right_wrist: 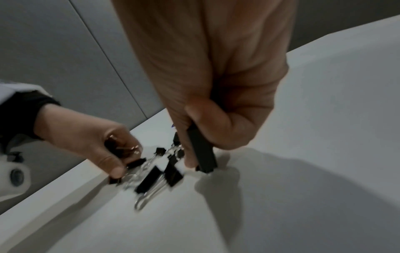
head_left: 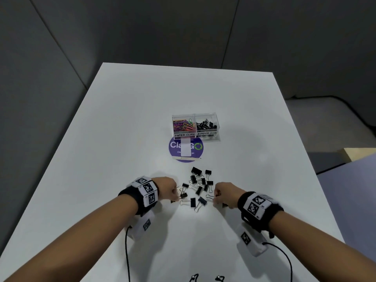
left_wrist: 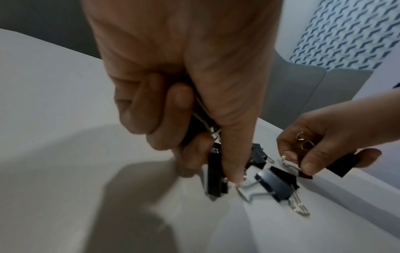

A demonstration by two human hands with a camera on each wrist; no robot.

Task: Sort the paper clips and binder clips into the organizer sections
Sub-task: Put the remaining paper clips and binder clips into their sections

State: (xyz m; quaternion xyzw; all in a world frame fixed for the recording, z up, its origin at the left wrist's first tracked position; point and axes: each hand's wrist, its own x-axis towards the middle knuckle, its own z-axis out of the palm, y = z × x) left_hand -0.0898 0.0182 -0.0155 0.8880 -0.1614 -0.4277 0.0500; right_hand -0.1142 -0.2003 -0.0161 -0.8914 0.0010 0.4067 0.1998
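A clear two-section organizer [head_left: 217, 137] stands mid-table: coloured paper clips [head_left: 184, 125] fill its left section, black binder clips [head_left: 206, 125] its right. Several loose black binder clips [head_left: 199, 186] lie scattered on the white table between my hands. My left hand [head_left: 176, 195] is at the pile's left edge, fingers curled round a bunch of binder clips [left_wrist: 216, 179], whose lowest clip is down at the table. My right hand [head_left: 216, 197] is at the pile's right edge and grips a black binder clip [right_wrist: 202, 150] while its fingertips [left_wrist: 309, 165] reach another clip's wire handle.
A round purple sticker [head_left: 185, 148] with a white strip lies just in front of the organizer. Cables [head_left: 127, 255] trail from the wrist units toward the near table edge. Grey wall panels surround the table; a pale box corner [head_left: 358, 154] sits off to the right.
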